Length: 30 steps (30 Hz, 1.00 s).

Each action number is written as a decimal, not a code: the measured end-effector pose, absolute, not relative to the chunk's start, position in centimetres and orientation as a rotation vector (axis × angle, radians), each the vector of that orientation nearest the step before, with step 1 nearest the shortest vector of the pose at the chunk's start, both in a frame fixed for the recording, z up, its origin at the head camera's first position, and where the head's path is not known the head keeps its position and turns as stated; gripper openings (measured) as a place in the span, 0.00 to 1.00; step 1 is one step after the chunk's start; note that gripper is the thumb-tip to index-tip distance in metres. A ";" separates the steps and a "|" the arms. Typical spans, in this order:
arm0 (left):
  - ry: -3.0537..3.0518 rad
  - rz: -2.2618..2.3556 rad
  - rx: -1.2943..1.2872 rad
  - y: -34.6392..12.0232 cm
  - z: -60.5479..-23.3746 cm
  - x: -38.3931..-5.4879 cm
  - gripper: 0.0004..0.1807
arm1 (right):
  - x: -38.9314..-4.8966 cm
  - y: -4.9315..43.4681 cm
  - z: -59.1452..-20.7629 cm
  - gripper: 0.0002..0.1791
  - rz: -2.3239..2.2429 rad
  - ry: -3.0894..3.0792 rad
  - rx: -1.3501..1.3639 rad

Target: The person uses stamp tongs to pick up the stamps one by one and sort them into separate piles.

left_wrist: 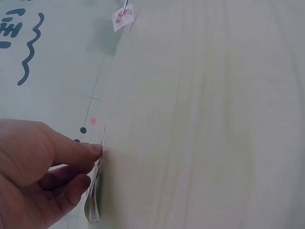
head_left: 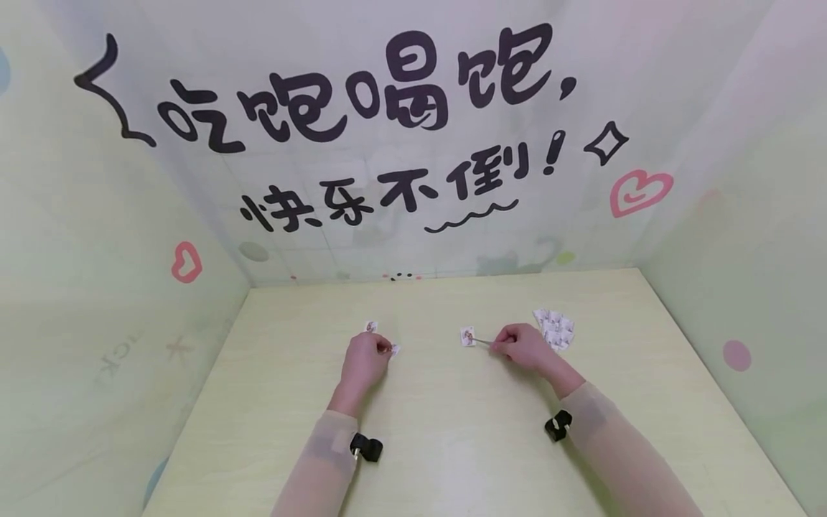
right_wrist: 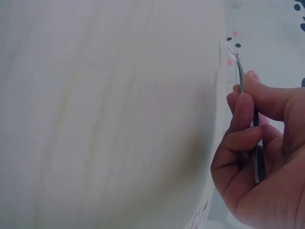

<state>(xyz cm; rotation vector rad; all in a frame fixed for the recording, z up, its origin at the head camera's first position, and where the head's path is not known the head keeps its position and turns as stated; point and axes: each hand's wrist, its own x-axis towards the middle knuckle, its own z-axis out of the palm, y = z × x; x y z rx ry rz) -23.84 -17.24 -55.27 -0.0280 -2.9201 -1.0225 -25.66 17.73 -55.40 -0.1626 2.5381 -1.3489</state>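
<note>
Tweezers (head_left: 483,342) crosswise, leftward to card (head_left: 465,335)

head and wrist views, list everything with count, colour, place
Table: one, pale wood, lower scene
Walls: three, pale, back, sides
Lettering: two lines, black, back wall
Hearts: two, pink, on walls
Dots: several, mixed, walls
Tweezers: one, silvery, in right grip
Single card: one, white, at tweezers' tip
Held cards: count unclear, white, in left grip
Card cluster: count unclear, whitish, table's right
Wrist cameras: two, black, at wrists
Sleeves: two, pale beige, forearms
Left grip, right grip: one each, bare, centre
</note>
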 end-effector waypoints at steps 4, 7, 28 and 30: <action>-2.953 -1.012 -0.032 -17.4 -55.4 -24.1 0.03 | -26.2 18.3 -55.5 0.05 -1.337 2.563 -0.167; -2.969 -1.014 -0.038 -17.5 -55.5 -24.4 0.03 | -26.5 18.6 -55.4 0.05 -1.313 2.590 -0.169; -2.998 -1.078 0.013 -17.6 -55.2 -24.6 0.02 | -27.5 19.3 -55.3 0.09 -1.161 2.683 -0.144; -2.999 -1.076 0.021 -17.6 -55.2 -24.6 0.02 | -27.5 19.2 -55.1 0.09 -1.139 2.692 -0.137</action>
